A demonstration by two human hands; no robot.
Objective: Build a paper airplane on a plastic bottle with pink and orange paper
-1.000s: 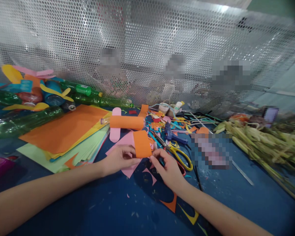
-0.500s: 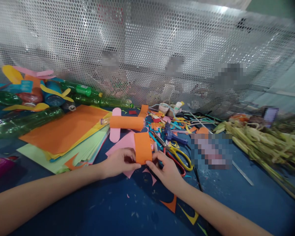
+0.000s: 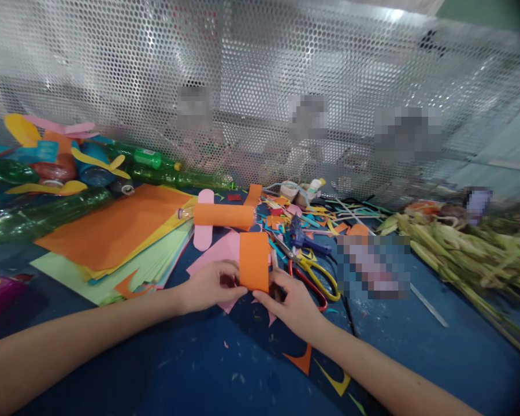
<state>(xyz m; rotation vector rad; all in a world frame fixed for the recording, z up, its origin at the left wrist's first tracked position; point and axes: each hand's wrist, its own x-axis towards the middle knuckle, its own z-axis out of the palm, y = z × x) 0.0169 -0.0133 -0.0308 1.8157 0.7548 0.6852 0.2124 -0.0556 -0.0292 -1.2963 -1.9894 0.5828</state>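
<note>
While a stack of coloured paper (image 3: 108, 231) takes up the left side, the left hand (image 3: 212, 287) pinches the near left corner of a small orange paper (image 3: 254, 261) between thumb and fingers. That piece sits between the two hands, neither clearly nearer, its long side running away from the person. Past its far edge a bottle (image 3: 223, 216) wrapped in orange lies crosswise; whether they touch cannot be told. The right hand (image 3: 293, 299) pinches the near right corner, its thumb at the near edge. Further right, scissors (image 3: 320, 277) crowd that hand; the blue table (image 3: 177, 358) offers open room on the near side.
</note>
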